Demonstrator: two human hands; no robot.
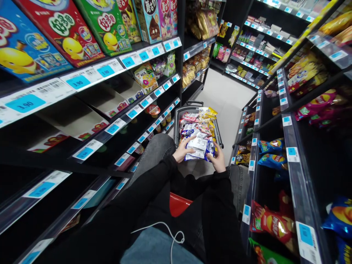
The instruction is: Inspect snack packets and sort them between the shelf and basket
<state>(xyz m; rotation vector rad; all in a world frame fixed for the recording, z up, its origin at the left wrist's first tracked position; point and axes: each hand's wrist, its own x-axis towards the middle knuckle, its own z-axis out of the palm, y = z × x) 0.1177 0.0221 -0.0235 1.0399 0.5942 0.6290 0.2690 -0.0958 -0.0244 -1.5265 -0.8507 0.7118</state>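
My left hand and my right hand grip several small snack packets between them, just in front of a shopping basket. The packets are silvery white with blue ends, and their printed backs face up. My left fingers lie along the left side with the thumb on top; my right fingers hold the blue end. Beyond them, the dark grey basket is filled with more bagged snacks in yellow, pink and white. Its handle rests at the far end.
Shelves stand close on both sides. On the left are snack boxes, cardboard trays and small bags. Chip bags fill parts of the right shelves. Pale floor runs ahead. A red seat shows between my legs.
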